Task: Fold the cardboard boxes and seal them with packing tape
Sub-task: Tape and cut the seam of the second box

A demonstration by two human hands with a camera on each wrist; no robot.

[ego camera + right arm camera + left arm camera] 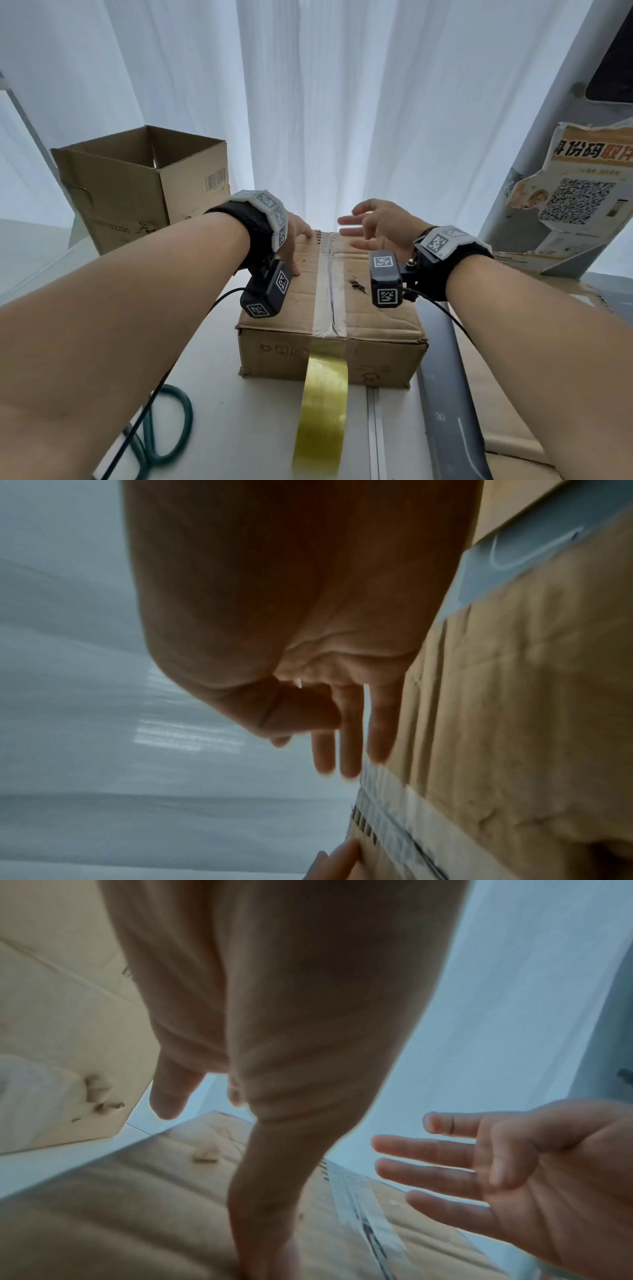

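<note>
A closed cardboard box (376, 322) lies flat on the white table, with clear tape (329, 301) along its top seam. A strip of yellow packing tape (323, 404) runs from the box's front face down onto the table. My left hand (296, 245) rests on the far left of the box top (120, 1218), thumb pressed on the cardboard and fingers reaching to the far edge. My right hand (373, 226) hovers just above the far right of the top (514, 723), fingers spread and straight, holding nothing. No tape roll is in view.
An open-topped cardboard box (130, 192) stands at the back left. Green-handled scissors (171, 431) lie at the near left beside a black cable. A dark ruler strip (442, 394) runs along the right of the box. A torn poster (575, 198) leans at the right; white curtains hang behind.
</note>
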